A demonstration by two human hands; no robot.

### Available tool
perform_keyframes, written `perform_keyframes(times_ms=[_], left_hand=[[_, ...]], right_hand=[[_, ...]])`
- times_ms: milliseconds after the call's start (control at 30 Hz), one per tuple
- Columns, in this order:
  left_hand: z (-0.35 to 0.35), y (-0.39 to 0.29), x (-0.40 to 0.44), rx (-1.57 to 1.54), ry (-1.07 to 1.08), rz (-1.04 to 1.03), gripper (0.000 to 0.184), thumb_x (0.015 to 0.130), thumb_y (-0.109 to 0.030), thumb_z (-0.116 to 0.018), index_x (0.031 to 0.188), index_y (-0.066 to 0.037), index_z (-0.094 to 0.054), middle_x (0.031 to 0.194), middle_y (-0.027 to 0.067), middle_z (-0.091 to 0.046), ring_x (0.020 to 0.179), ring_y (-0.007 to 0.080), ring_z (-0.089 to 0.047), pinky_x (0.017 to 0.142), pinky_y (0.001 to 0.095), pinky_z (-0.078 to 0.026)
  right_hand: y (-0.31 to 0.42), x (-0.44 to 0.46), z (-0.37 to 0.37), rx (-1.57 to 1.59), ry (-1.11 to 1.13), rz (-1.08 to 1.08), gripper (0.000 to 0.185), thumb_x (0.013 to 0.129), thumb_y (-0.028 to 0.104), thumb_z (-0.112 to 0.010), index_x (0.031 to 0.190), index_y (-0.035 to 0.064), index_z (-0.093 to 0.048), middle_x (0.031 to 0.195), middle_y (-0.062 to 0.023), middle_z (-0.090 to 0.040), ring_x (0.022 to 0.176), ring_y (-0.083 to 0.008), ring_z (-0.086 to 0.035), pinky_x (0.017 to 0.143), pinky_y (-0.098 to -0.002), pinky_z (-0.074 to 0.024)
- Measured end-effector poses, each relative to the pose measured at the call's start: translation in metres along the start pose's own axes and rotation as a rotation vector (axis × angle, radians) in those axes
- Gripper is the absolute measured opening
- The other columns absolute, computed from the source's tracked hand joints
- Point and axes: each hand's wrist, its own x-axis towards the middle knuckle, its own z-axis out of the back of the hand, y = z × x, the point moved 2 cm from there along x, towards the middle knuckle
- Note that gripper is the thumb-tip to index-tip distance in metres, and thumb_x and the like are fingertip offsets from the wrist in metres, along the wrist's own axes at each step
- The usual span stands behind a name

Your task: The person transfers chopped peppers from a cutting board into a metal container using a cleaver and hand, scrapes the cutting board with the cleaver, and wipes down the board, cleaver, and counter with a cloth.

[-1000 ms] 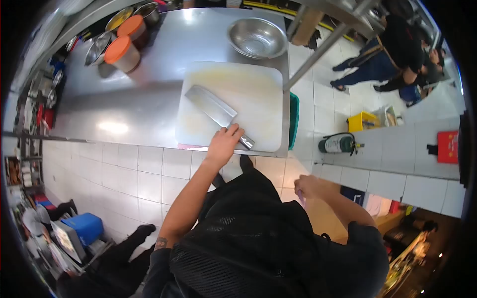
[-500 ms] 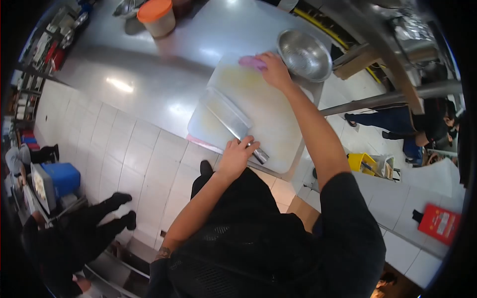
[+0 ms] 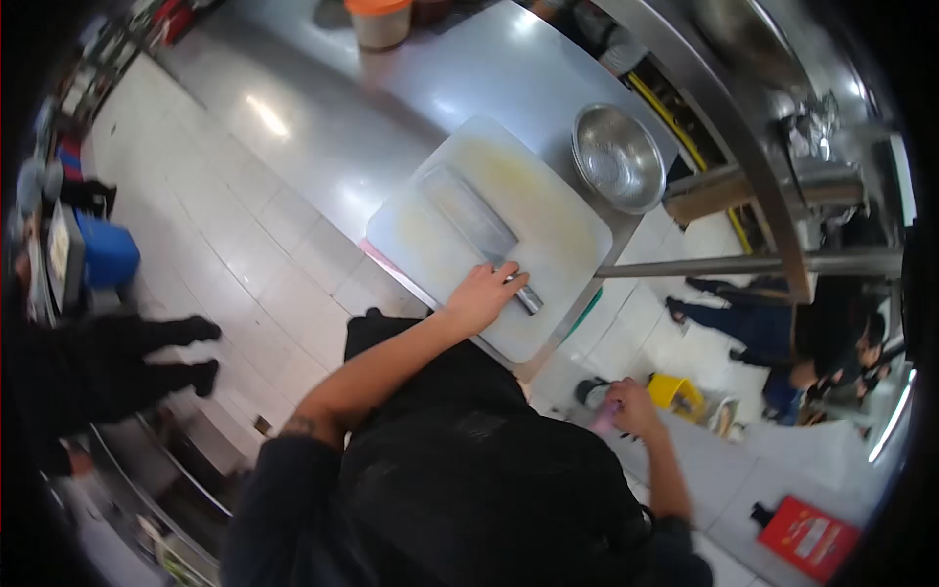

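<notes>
My left hand (image 3: 487,295) has its fingers closed over the metal handle of a cleaver (image 3: 471,213). The wide blade lies flat on a white cutting board (image 3: 558,254), which has yellowish stains. Off to the right, beyond the board and the table edge, my right hand (image 3: 636,409) is closed on a pink cloth (image 3: 604,419), partly hidden by the fingers and slightly blurred. A metal bowl (image 3: 618,158) with small holes stands beside the board's upper right side.
The board rests on a steel table (image 3: 333,147). A tub with an orange lid (image 3: 380,8) stands at the far side. Metal shelf posts (image 3: 724,266) rise at right, near a yellow bucket (image 3: 675,393) and a red box (image 3: 810,536). Other people stand left and right.
My right hand has moved from the board's far edge down to the right, off the board, carrying the pink cloth. My left hand stays on the cleaver handle. The view has shifted.
</notes>
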Motion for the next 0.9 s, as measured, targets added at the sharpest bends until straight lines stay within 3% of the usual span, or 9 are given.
perform_keyframes(times_ms=[100, 233, 300, 433, 633, 700, 800, 833, 900], left_hand=[[-0.025, -0.027, 0.023, -0.091, -0.104, -0.112, 0.055, 0.089, -0.008, -0.064, 0.142, -0.010, -0.052, 0.146, 0.0156, -0.047, 0.110, 0.0367, -0.058, 0.102, 0.0444, -0.046], [-0.006, -0.035, 0.021, -0.186, -0.033, -0.137, 0.053, 0.087, -0.013, -0.070, 0.136, -0.007, -0.055, 0.149, 0.0190, -0.045, 0.119, 0.0387, -0.056, 0.102, 0.0467, -0.047], [0.013, -0.017, 0.010, -0.194, 0.012, -0.061, 0.046, 0.086, -0.010, -0.070, 0.130, -0.006, -0.059, 0.147, 0.0193, -0.047, 0.123, 0.0379, -0.055, 0.102, 0.0473, -0.047], [0.066, 0.048, -0.059, -0.297, -0.454, 0.127, 0.040, 0.084, 0.001, -0.066, 0.124, -0.005, -0.064, 0.143, 0.0173, -0.051, 0.116, 0.0363, -0.061, 0.098, 0.0433, -0.051], [0.054, 0.210, -0.314, -0.443, -1.108, 0.768, 0.035, 0.090, 0.001, -0.066, 0.125, -0.004, -0.062, 0.138, 0.0123, -0.054, 0.116, 0.0267, -0.063, 0.092, 0.0348, -0.057], [-0.006, 0.253, -0.465, -0.507, -1.062, 1.314, 0.048, 0.095, -0.008, -0.061, 0.142, -0.008, -0.054, 0.143, 0.0111, -0.057, 0.120, 0.0234, -0.060, 0.094, 0.0356, -0.051], [-0.096, 0.171, -0.626, -1.062, -1.573, 1.880, 0.050, 0.098, -0.021, -0.054, 0.146, -0.010, -0.050, 0.133, 0.0049, -0.062, 0.102, 0.0196, -0.060, 0.087, 0.0361, -0.049], [-0.154, 0.145, -0.684, -1.245, -1.656, 1.980, 0.041, 0.097, -0.025, -0.053, 0.136, -0.010, -0.058, 0.120, 0.0050, -0.063, 0.099, 0.0180, -0.059, 0.087, 0.0382, -0.050], [-0.219, 0.063, -0.715, -1.434, -1.554, 2.183, 0.026, 0.098, -0.025, -0.053, 0.114, -0.010, -0.067, 0.099, 0.0053, -0.065, 0.085, 0.0169, -0.060, 0.076, 0.0374, -0.052]], right_hand=[[0.024, 0.037, 0.004, 0.515, -0.647, -0.062, 0.031, 0.066, -0.004, -0.061, 0.094, 0.0028, -0.072, 0.096, -0.0105, -0.069, 0.096, -0.0263, -0.065, 0.088, -0.0351, -0.0525], [0.128, 0.139, 0.011, 1.775, -0.921, -0.007, 0.052, 0.086, -0.006, -0.061, 0.136, -0.0010, -0.053, 0.125, -0.0106, -0.064, 0.116, -0.0239, -0.062, 0.100, -0.0373, -0.0496], [0.155, 0.189, 0.022, 1.670, -0.714, 0.064, 0.050, 0.091, -0.004, -0.059, 0.140, 0.0003, -0.051, 0.131, -0.0111, -0.062, 0.120, -0.0232, -0.061, 0.103, -0.0367, -0.0474], [0.235, 0.282, 0.083, 1.287, -0.406, 0.284, 0.044, 0.091, 0.000, -0.061, 0.135, -0.0012, -0.057, 0.125, -0.0109, -0.065, 0.112, -0.0205, -0.064, 0.099, -0.0340, -0.0491], [0.299, 0.478, 0.112, 0.361, -0.415, 0.510, 0.031, 0.087, 0.015, -0.066, 0.115, 0.0043, -0.071, 0.108, -0.0189, -0.071, 0.103, -0.0347, -0.068, 0.089, -0.0421, -0.0539], [0.325, 0.505, 0.085, -0.159, -0.403, 0.318, 0.031, 0.088, 0.028, -0.069, 0.109, 0.0053, -0.072, 0.113, -0.0201, -0.070, 0.100, -0.0420, -0.068, 0.090, -0.0505, -0.0533], [0.356, 0.492, -0.013, -0.493, -0.476, 0.484, 0.031, 0.079, 0.017, -0.066, 0.109, 0.0104, -0.066, 0.110, -0.0205, -0.064, 0.105, -0.0406, -0.060, 0.088, -0.0518, -0.0501], [0.386, 0.469, -0.032, -0.494, -0.255, 0.491, 0.031, 0.078, 0.013, -0.066, 0.109, 0.0098, -0.063, 0.110, -0.0208, -0.062, 0.101, -0.0394, -0.060, 0.087, -0.0531, -0.0493], [0.415, 0.423, -0.083, -0.309, -0.269, 0.718, 0.028, 0.078, 0.005, -0.063, 0.105, 0.0080, -0.065, 0.106, -0.0188, -0.064, 0.100, -0.0370, -0.061, 0.087, -0.0521, -0.0507]])
